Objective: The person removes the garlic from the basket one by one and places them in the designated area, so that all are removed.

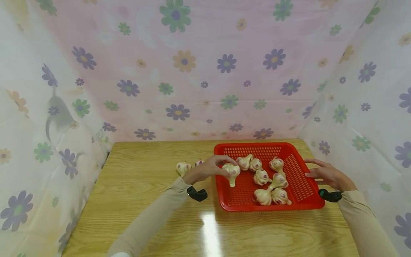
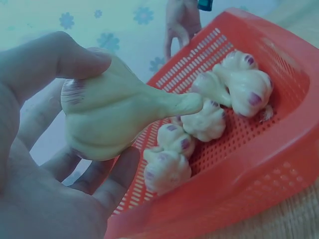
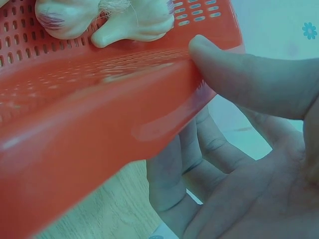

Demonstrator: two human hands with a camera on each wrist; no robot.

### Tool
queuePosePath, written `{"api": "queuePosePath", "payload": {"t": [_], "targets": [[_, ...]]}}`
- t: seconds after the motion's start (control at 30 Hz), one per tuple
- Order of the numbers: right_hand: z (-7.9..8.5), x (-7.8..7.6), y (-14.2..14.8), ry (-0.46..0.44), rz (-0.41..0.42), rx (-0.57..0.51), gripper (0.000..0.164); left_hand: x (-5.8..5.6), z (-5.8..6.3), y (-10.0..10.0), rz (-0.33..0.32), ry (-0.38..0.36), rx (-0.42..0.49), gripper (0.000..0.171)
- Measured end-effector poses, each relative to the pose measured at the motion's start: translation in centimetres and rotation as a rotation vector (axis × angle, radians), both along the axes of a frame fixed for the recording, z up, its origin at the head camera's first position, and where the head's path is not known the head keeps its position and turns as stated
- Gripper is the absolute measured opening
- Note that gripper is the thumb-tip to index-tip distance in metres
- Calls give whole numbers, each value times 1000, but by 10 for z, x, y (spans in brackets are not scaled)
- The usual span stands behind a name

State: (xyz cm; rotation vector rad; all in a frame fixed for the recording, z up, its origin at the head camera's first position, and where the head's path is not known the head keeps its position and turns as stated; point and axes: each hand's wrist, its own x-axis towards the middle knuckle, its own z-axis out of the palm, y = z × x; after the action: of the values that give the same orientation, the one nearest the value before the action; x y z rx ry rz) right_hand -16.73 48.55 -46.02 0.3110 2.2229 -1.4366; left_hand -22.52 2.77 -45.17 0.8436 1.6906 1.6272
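Observation:
My left hand (image 1: 208, 168) grips a garlic bulb (image 1: 232, 170) above the left side of a red plastic basket (image 1: 269, 207). In the left wrist view the thumb lies on top of this bulb (image 2: 104, 112), fingers beneath, and its stem points toward the basket. Several more garlic bulbs (image 1: 261, 177) lie inside, mostly toward the middle and right. At the basket's right side, my right hand (image 1: 332, 175) holds the rim. The right wrist view has the thumb (image 3: 249, 79) on the rim and the other fingers against the outside of the wall.
Left of the basket, a garlic bulb (image 1: 183, 167) lies on the wooden table (image 1: 138, 200), and another (image 1: 199, 162) is partly hidden behind my left hand. Flower-patterned cloth (image 1: 205, 71) rises at the back and on both sides.

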Motion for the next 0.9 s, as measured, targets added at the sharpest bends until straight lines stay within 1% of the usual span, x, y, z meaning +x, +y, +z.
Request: {"api": "queuePosePath", "payload": {"t": [0.2, 0.4, 0.6, 0.73, 0.9], "targets": [[0, 1, 0, 22, 22, 1, 74, 1, 1, -16, 32, 28, -5, 35], [2, 0, -1, 64, 41, 34, 70, 1, 4, -32, 65, 28, 1, 36], [4, -2, -2, 59, 52, 40, 73, 2, 4, -48, 100, 20, -2, 37], [4, -1, -2, 38, 37, 28, 75, 2, 5, -58, 120, 23, -6, 38], [3, -1, 1, 29, 37, 10, 73, 0, 3, -70, 156, 28, -23, 39]]}}
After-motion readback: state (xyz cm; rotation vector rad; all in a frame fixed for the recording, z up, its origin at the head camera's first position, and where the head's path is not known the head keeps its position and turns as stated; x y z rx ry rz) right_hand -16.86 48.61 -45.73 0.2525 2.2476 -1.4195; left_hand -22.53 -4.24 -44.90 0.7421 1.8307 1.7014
